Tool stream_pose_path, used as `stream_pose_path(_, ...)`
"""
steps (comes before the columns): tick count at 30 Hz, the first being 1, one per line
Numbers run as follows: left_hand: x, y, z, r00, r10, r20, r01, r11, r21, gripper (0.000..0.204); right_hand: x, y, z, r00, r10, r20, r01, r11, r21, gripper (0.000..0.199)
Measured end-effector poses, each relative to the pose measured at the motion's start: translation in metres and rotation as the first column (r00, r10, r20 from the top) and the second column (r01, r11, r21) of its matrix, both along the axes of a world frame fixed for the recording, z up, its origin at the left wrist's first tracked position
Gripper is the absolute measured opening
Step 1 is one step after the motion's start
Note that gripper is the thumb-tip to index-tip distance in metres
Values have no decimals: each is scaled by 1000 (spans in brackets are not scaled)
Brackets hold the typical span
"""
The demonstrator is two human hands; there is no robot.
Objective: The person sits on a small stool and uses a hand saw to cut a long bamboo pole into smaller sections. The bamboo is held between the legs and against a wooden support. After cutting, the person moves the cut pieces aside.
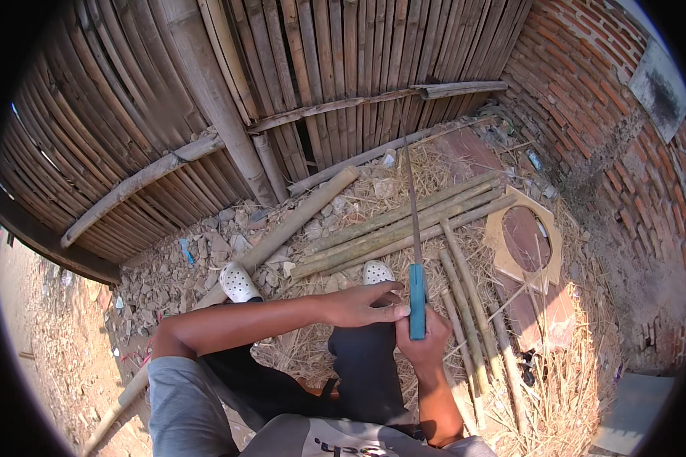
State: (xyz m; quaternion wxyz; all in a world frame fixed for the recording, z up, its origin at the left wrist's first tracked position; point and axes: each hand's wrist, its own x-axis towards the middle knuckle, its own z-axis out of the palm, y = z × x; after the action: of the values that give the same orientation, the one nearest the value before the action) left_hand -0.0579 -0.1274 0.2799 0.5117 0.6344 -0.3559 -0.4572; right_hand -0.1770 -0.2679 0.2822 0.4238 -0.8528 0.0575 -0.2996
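A hand saw [417,297] with a teal handle and a long thin blade points away from me, its edge turned up toward my view. My right hand [428,343] is closed round the handle's near end. Just left of the handle is my left hand [358,305], thumb and fingers stretched out and apart; the thumb tip is at the handle's side, and I cannot tell if it touches. Under the blade, several long bamboo poles [373,242] lie side by side on straw. Shorter cut poles [467,312] lie right of my right hand.
A thick bamboo pole [297,213] runs diagonally by my left white clog [238,282]. Right of the poles lies a tan board [555,251] with a round hole. A bamboo slat wall [343,76] stands ahead, a brick wall [587,84] at right. Rubble [206,247] covers the left ground.
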Motion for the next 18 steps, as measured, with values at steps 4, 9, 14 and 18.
stream_pose_path(4,-16,48,45,823,459,-333,-464,883,72,54,29,72,6,976,203,79,-190,969,-156,21)
stream_pose_path(9,-37,116,19,379,578,-722,-789,610,74,28,21,116,26,867,499,7,-482,840,-248,35)
stream_pose_path(14,-29,159,7,78,391,-917,-858,495,139,46,39,84,36,712,695,98,-699,715,3,29)
stream_pose_path(18,-27,167,10,16,448,-894,-953,276,121,45,86,15,-52,922,384,-41,-359,891,278,13)
